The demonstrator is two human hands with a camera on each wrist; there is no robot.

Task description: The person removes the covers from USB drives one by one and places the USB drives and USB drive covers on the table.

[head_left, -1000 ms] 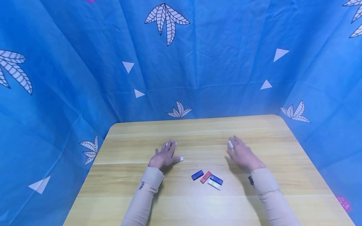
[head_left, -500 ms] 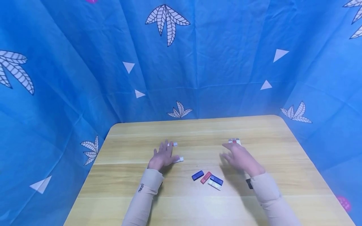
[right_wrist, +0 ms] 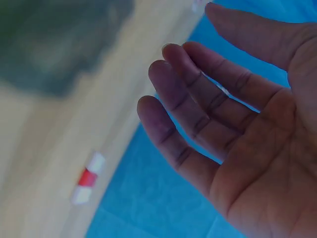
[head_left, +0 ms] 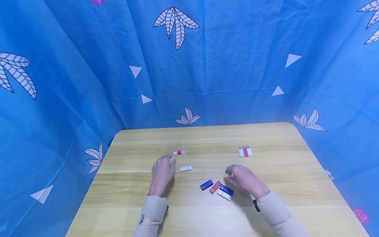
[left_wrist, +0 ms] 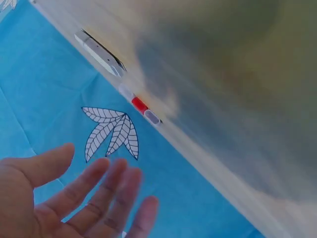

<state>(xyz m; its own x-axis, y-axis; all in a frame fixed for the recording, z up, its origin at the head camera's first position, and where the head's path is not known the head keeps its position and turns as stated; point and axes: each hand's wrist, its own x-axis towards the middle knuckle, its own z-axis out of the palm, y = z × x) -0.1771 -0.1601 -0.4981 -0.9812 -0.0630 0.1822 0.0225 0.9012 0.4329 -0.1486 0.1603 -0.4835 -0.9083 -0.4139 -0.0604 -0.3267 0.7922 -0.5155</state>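
Observation:
My left hand (head_left: 162,173) hovers over the left part of the table, its fingers loosely extended and holding nothing. Just right of it lies a white stick (head_left: 185,169) that looks like a USB flash drive. Beyond the fingertips is a short row of white and red pieces (head_left: 179,152). Over the right side, my right hand (head_left: 246,179) holds nothing, with fingers relaxed and slightly bent. Nearest to it are a blue stick (head_left: 226,189) and a white stick (head_left: 224,195) side by side. Left of these lie a red stick (head_left: 215,187) and another blue stick (head_left: 206,185).
Farther back on the right, white sticks flank a red one in a side-by-side group (head_left: 245,151). All lie on a light wooden table (head_left: 207,138). A blue patterned curtain (head_left: 237,65) stands behind and at both sides.
Both hands have drawn back toward the body, away from the two far groups. The white stick and both far groups, partly covered before, now show fully. The near sticks have stayed put.

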